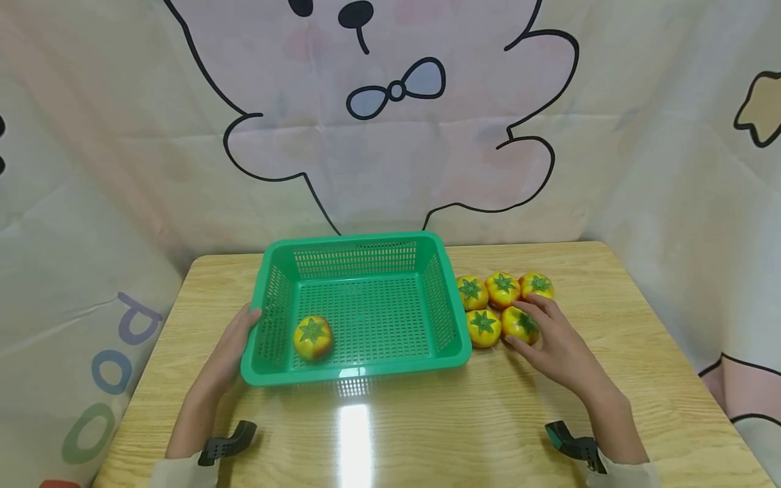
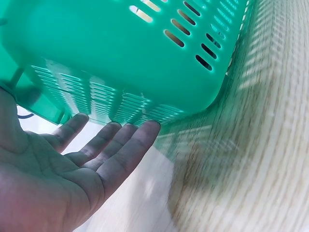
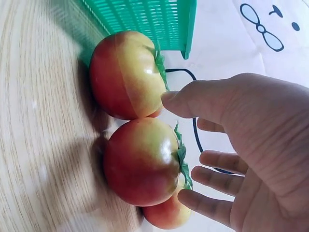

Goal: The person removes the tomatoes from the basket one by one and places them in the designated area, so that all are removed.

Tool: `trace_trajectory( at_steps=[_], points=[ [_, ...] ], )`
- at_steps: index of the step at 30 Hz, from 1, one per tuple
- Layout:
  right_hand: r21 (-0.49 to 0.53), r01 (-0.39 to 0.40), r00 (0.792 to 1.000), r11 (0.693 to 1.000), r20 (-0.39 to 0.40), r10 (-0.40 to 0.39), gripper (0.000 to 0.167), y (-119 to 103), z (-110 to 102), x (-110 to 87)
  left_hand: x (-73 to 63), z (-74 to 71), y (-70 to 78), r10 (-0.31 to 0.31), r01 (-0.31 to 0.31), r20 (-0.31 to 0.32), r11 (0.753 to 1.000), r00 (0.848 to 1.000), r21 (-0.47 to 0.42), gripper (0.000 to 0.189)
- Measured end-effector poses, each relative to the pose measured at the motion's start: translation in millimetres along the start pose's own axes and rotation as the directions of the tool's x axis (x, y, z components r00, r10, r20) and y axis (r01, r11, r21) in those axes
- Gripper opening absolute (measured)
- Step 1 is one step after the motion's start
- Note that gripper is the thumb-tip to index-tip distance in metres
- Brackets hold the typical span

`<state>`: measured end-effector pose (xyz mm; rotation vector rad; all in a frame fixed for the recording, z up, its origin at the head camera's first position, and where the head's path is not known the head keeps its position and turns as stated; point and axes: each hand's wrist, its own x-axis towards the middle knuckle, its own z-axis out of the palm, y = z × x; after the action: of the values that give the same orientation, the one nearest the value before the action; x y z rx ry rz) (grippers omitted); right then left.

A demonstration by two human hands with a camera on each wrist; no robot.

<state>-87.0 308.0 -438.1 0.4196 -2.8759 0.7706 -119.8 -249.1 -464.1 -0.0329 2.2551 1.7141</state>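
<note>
A green plastic basket (image 1: 360,376) stands on the table with one yellow-red tomato (image 1: 313,337) inside, near its front left. My left hand (image 1: 234,342) holds the basket's left side, thumb at the rim and fingers along the slotted outer wall (image 2: 120,104). Right of the basket lie several more tomatoes (image 1: 503,290) with green star-shaped tops. Over the front right tomato (image 1: 518,325) is my right hand (image 1: 558,349), thumb and fingers spread about it. In the right wrist view, that tomato (image 3: 142,162) rests on the table, and firm contact with the fingers cannot be made out.
The wooden table (image 1: 427,434) reaches back to a printed cloth (image 1: 390,169), which also hangs at both sides. Another tomato (image 1: 484,329) sits between the right hand and the basket's right wall. A dark strap device (image 1: 228,444) is on each wrist.
</note>
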Motion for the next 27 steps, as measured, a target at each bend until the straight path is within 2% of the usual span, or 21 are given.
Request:
trace_trajectory(
  at_steps=[5, 15, 22, 27],
  points=[
    [-0.002, 0.027, 0.999, 1.000, -0.025, -0.027, 0.061, -1, 2, 0.5, 0.7, 0.0, -0.1, 0.002, -0.002, 0.004, 1.000, 1.000, 0.000, 0.074],
    [-0.068, 0.074, 0.989, 0.995, -0.124, -0.082, 0.057, -5, 5, 4.1, -0.5, -0.9, 1.7, -0.009, 0.009, -0.002, 1.000, 1.000, 0.010, 0.076],
    [-0.054, 0.119, 0.984, 0.991, -0.128, -0.125, 0.058, -12, 2, 10.4, 0.8, -1.7, 0.6, -0.014, 0.014, -0.001, 1.000, 1.000, 0.001, 0.077],
    [-0.004, 0.117, 0.991, 0.993, -0.065, -0.117, 0.062, -28, 1, 23.5, 1.8, -1.2, -1.5, -0.013, 0.013, -0.010, 1.000, 1.000, 0.002, 0.077]
  ],
)
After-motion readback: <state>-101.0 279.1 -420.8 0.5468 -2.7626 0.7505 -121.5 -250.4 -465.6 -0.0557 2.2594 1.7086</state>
